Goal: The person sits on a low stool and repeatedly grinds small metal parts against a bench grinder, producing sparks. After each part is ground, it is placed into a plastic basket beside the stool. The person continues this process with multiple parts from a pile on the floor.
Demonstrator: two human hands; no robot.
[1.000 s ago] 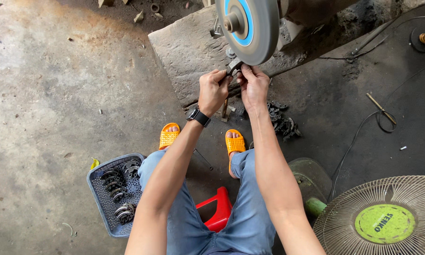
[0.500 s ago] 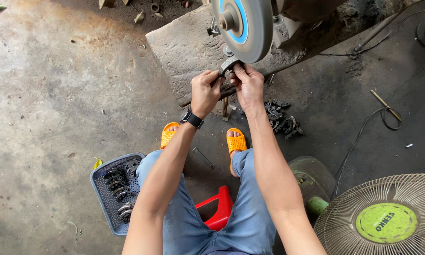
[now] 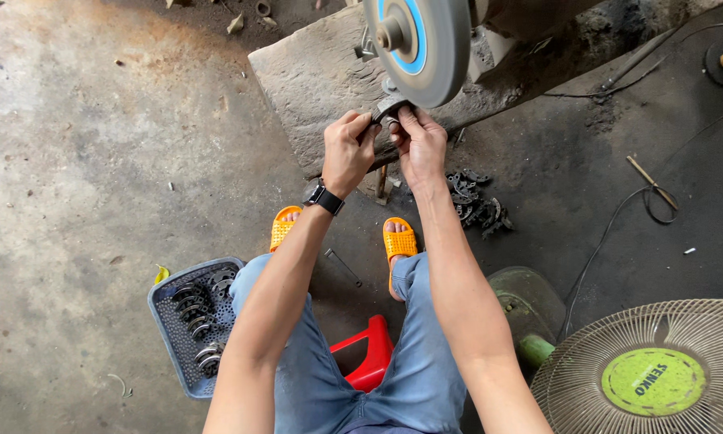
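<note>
At top centre, the left hand (image 3: 347, 154) and right hand (image 3: 417, 145) both pinch a curved metal piece (image 3: 389, 107) against the grey grinding wheel (image 3: 422, 42); a round green label (image 3: 653, 381) sits lower right on the fan (image 3: 586, 378).

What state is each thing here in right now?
left hand, gripping the curved metal piece
right hand, gripping it too
curved metal piece, against the wheel's lower edge
grinding wheel, spin unclear
basket, holds metal rings
fan, lying face-up
</note>
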